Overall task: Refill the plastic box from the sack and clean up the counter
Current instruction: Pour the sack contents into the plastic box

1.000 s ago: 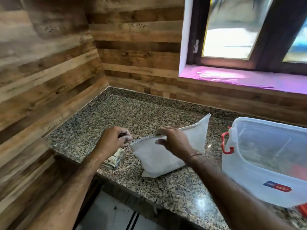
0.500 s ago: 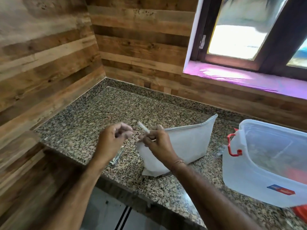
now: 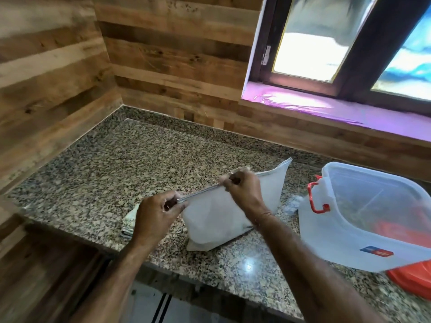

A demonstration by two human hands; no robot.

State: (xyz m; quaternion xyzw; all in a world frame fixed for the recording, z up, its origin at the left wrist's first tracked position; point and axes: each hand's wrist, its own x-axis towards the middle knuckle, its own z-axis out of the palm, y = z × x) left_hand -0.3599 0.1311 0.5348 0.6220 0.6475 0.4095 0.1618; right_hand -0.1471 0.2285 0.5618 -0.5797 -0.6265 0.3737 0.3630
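Head view: left hand and right hand each pinched the sack top seam near the counter front edge.

Left hand and right hand pinch the sack top.

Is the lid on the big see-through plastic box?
No, the big see-through plastic box stands open on the speckled granite counter, and an orange-red lid lies beside it.
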